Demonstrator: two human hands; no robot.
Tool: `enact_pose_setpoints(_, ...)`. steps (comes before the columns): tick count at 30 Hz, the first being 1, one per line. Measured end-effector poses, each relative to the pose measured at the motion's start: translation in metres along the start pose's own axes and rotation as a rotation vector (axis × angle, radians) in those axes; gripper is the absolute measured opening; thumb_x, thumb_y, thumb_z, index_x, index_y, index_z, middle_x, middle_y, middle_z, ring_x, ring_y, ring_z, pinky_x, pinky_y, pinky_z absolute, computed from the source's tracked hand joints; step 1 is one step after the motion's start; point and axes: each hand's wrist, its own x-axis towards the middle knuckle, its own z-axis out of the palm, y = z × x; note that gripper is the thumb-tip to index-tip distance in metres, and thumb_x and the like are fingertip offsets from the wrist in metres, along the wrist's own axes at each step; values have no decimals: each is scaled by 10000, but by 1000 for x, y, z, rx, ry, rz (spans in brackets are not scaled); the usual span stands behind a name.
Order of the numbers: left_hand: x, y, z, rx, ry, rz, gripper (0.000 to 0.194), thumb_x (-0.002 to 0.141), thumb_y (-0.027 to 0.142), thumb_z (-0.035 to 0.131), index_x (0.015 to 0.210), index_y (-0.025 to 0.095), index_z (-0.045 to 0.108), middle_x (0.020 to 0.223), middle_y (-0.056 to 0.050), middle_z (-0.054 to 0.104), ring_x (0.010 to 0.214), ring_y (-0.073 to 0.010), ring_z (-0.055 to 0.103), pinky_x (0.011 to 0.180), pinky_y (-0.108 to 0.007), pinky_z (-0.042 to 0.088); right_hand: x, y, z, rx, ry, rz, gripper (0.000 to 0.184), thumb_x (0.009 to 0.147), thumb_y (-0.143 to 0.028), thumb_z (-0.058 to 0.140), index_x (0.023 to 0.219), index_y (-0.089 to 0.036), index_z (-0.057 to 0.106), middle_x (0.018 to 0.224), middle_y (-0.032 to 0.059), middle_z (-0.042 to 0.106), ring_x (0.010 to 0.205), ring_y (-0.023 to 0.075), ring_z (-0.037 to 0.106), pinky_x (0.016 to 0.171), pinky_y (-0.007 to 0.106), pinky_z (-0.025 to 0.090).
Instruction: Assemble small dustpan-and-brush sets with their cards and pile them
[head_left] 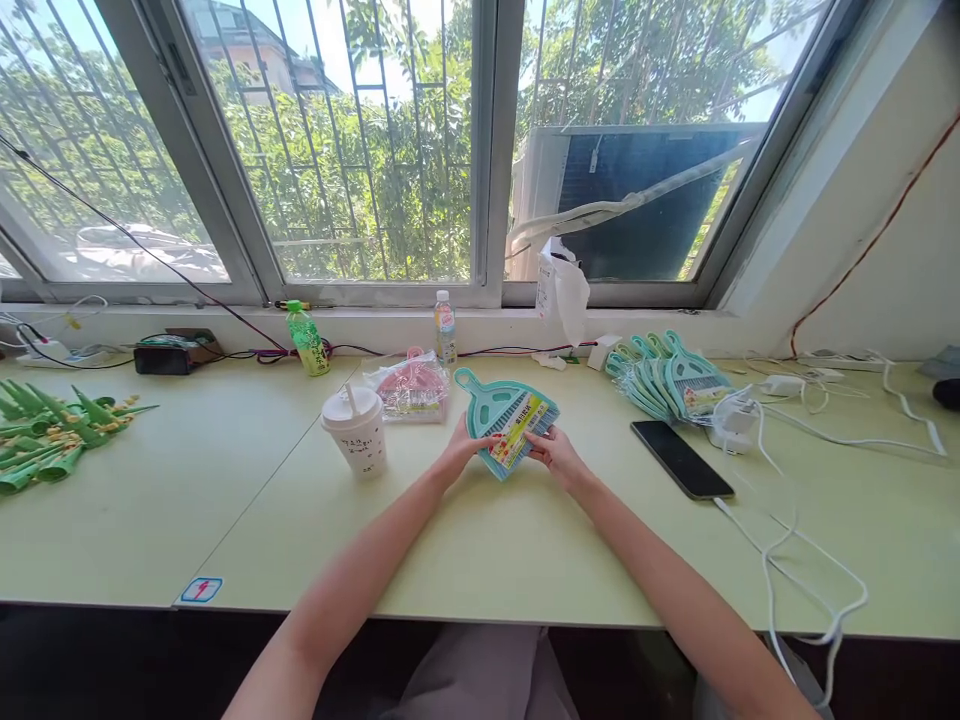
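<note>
A teal mini dustpan [491,402] with a small brush nested in it is held tilted above the middle of the table, its looped handle toward the upper left. A yellow printed label [519,430] lies across its front. My left hand [461,452] grips the left edge, with fingers reaching over the label. On the opposite side, my right hand [559,456] pinches the lower right edge near the label. To the right lies a stack of similar teal dustpans [664,375] in clear wrapping. Pink dustpans [409,388] in a clear bag lie behind the cup.
A white lidded cup [358,440] with a straw stands left of my hands. Behind are a green bottle [307,340] and a clear bottle [445,330]. On the right lie a phone [681,460] and white cables [814,560]. Green plastic pieces [60,430] cover the far left.
</note>
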Motion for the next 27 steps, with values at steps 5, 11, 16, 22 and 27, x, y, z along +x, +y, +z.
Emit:
enact_pose_setpoints(5, 1, 9, -6, 92, -69, 5, 631, 756, 503, 664, 1298, 224, 501, 1105, -87, 638, 1019, -247, 602, 778, -351, 536, 3, -1, -6, 39, 57, -29, 307, 644, -217, 772, 894, -199, 595, 920, 39, 734, 821, 218, 714, 805, 414, 597)
enact_pose_setpoints(11, 12, 13, -36, 609, 406, 374, 371, 908, 329, 440, 1209, 193, 609, 1147, -116, 591, 1032, -234, 582, 863, -381, 513, 4, -9, -14, 35, 52, -31, 281, 686, -189, 726, 943, -189, 613, 1004, 57, 726, 906, 227, 703, 845, 398, 580)
enact_pose_setpoints(16, 16, 7, -54, 1251, 607, 437, 427, 887, 166, 422, 1301, 167, 530, 1452, -134, 395, 1376, -286, 307, 1120, -463, 269, 0, -12, -14, -20, -31, 27, 289, 693, -180, 719, 968, -185, 631, 1020, 68, 726, 923, 240, 699, 834, 399, 582)
enact_pose_setpoints(22, 14, 8, -70, 1469, 530, 324, 459, 883, 98, 369, 1292, 194, 555, 1042, -122, 694, 1094, -275, 576, 1065, -459, 293, -4, -8, -8, -58, -67, 54, 276, 692, -172, 719, 956, -181, 638, 1022, 71, 723, 903, 240, 702, 785, 386, 598)
enact_pose_setpoints(27, 15, 7, -65, 1480, 543, 471, 481, 855, 227, 530, 1335, 198, 513, 1338, -136, 549, 1287, -323, 420, 1111, -499, 189, -2, -10, -12, -60, -22, 35, 283, 678, -172, 729, 944, -184, 631, 1005, 63, 724, 883, 226, 704, 764, 360, 602)
